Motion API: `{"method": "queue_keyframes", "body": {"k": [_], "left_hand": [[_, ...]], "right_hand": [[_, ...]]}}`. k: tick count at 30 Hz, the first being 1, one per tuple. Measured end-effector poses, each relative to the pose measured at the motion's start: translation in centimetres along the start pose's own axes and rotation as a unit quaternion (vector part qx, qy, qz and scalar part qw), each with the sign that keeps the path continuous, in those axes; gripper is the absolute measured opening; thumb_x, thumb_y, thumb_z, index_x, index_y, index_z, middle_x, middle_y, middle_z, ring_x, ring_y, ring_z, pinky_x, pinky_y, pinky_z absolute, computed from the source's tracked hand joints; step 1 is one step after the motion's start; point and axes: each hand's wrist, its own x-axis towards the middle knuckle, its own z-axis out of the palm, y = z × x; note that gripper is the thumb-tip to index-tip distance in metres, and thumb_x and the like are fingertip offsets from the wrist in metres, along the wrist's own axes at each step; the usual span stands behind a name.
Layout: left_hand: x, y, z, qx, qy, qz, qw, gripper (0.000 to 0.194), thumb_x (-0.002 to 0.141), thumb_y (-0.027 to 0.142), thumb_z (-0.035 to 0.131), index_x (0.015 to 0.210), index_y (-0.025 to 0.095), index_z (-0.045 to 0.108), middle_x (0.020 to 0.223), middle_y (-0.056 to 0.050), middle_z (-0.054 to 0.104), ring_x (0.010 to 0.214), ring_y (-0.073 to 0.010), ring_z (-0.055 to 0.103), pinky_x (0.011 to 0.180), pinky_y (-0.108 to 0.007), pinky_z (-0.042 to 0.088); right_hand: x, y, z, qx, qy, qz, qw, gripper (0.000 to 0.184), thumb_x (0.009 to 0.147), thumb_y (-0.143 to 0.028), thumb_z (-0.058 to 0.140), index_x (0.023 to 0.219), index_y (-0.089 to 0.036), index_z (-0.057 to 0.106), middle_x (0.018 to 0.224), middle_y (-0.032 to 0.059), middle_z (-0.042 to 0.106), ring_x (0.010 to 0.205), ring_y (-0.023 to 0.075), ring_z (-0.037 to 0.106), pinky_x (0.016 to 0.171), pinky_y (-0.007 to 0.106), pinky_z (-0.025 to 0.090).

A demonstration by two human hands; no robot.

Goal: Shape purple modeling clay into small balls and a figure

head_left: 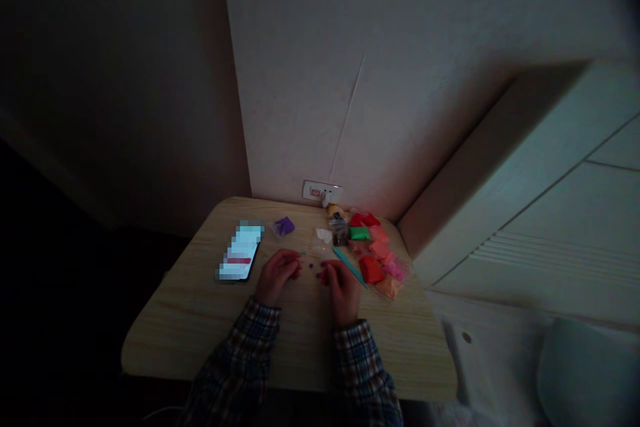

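My left hand rests low over the wooden table, its fingers curled together. A tiny teal bit shows by its fingertips; whether they grip it is too small to tell. Opposite it, my right hand is closed too, thumb and fingers bent inward. At its fingertips is a small dark purple piece, held or just touched, I cannot tell which. Between the hands lies a little purple ball. Just beyond my right hand is a flat teal stick tool.
Several soft, clay-like coloured packets, among them a red one and a green one, crowd the table's right side. A purple packet and a lit phone lie left. Behind the table, a wall socket holds a plug.
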Motion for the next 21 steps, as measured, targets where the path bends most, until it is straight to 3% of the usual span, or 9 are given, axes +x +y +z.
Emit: {"method": "queue_keyframes", "body": {"k": [4,7,10,12,16,21], "left_hand": [[0.03,-0.14,-0.06,0.000,0.009,0.001,1.000,0.025,0.061,0.031,0.069,0.080,0.016,0.061,0.064,0.000,0.062,0.057,-0.0108,0.054,0.055,-0.024,0.042],[0.12,-0.24,-0.15,0.000,0.004,-0.001,1.000,0.025,0.061,0.031,0.069,0.079,0.016,0.062,0.062,0.001,0.062,0.055,-0.0104,0.054,0.055,-0.023,0.042],[0.20,-0.33,-0.22,0.002,0.002,-0.002,1.000,0.026,0.060,0.031,0.070,0.079,0.015,0.061,0.061,0.001,0.061,0.055,-0.0101,0.054,0.054,-0.023,0.042],[0.20,-0.39,-0.20,0.004,0.006,0.000,1.000,0.026,0.061,0.032,0.069,0.079,0.015,0.061,0.061,0.001,0.061,0.055,-0.0102,0.054,0.054,-0.023,0.042],[0.11,-0.54,-0.05,0.006,0.019,0.008,1.000,0.027,0.061,0.033,0.069,0.079,0.015,0.061,0.062,0.001,0.061,0.055,-0.0100,0.054,0.054,-0.023,0.043],[0.13,-0.60,-0.18,0.008,0.041,0.023,0.999,0.023,0.061,0.030,0.069,0.077,0.015,0.061,0.060,0.002,0.061,0.054,-0.0088,0.052,0.053,-0.022,0.042]], "right_hand": [[0.02,0.08,-0.06,-0.025,0.043,-0.002,0.999,0.019,0.078,-0.037,0.055,0.081,-0.018,0.056,0.068,0.0013,0.061,0.061,0.0151,0.057,0.058,0.026,0.046],[0.05,0.01,-0.09,-0.013,0.025,-0.007,1.000,0.020,0.082,-0.036,0.050,0.087,-0.018,0.056,0.076,0.0035,0.063,0.066,0.0158,0.059,0.061,0.027,0.046],[0.00,-0.11,-0.14,-0.008,0.014,0.007,1.000,0.027,0.087,-0.038,0.039,0.084,-0.017,0.057,0.066,0.0016,0.062,0.058,0.0146,0.056,0.057,0.026,0.044],[-0.04,-0.12,-0.18,-0.022,0.022,0.013,0.999,0.029,0.087,-0.039,0.040,0.079,-0.018,0.057,0.060,0.0001,0.058,0.055,0.0144,0.054,0.054,0.025,0.042],[-0.03,0.02,-0.26,-0.029,0.038,-0.001,0.999,0.021,0.082,-0.037,0.049,0.084,-0.017,0.056,0.071,0.0024,0.060,0.063,0.0159,0.057,0.057,0.026,0.044],[-0.04,0.31,-0.28,-0.041,0.040,0.010,0.998,0.027,0.086,-0.037,0.041,0.086,-0.017,0.060,0.068,0.0026,0.062,0.059,0.0153,0.057,0.057,0.026,0.044]]}}
